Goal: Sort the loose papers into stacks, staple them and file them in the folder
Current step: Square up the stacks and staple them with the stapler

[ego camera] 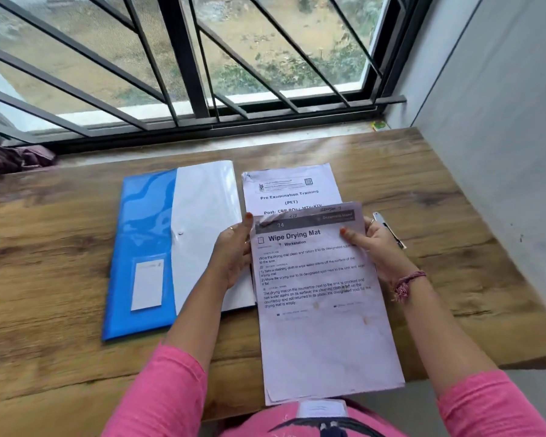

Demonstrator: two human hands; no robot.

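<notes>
I hold a sheaf of papers (322,310) headed "Wipe Drying Mat" above the near edge of the wooden table. My left hand (234,253) grips its upper left edge and my right hand (375,244) grips its upper right edge, thumb on the front. Behind it lies a second paper stack (290,190) headed "Pre Examination Training". An open blue folder (145,247) with a clear inner sleeve (202,216) lies to the left. A silver stapler (388,228) lies on the table just behind my right hand, partly hidden.
The wooden table (44,279) runs along a barred window (183,74). A grey wall (501,152) closes the right side. A dark cloth (13,156) lies at the far left on the sill. A small green and yellow object (379,124) sits on the sill at the right.
</notes>
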